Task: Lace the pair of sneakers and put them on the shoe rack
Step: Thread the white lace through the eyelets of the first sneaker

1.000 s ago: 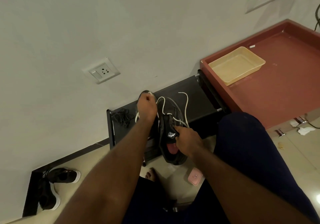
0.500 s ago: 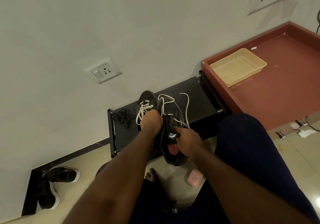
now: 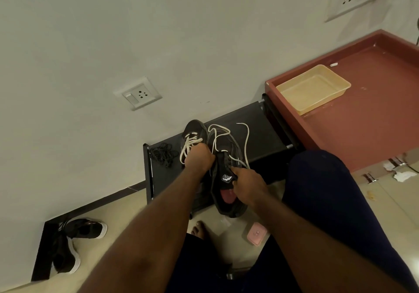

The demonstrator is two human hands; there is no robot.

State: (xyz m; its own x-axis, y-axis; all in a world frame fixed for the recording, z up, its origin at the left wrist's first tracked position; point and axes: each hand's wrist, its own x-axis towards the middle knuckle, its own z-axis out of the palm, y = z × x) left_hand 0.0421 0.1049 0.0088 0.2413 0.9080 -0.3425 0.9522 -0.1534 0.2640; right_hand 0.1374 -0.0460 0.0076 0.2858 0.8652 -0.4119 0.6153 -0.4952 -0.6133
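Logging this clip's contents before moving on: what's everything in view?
shoe rack: 1, black, against wall
laced sneaker: 1, black, white lace, rack top
loose-laced sneaker: 1, black, white lace trailing, beside it, heel overhanging rack
lace tangle: 1, black, rack's left end
spare shoes: 2, black, white soles, floor far left
red surface: 1, right of rack
tray: 1, cream, on red surface
wall sockets: 2, white
case: 1, pink, floor below rack
paper scraps: several, white, floor far right
left hand: 1, grips laced sneaker
right hand: 1, pinches loose-laced sneaker's tongue
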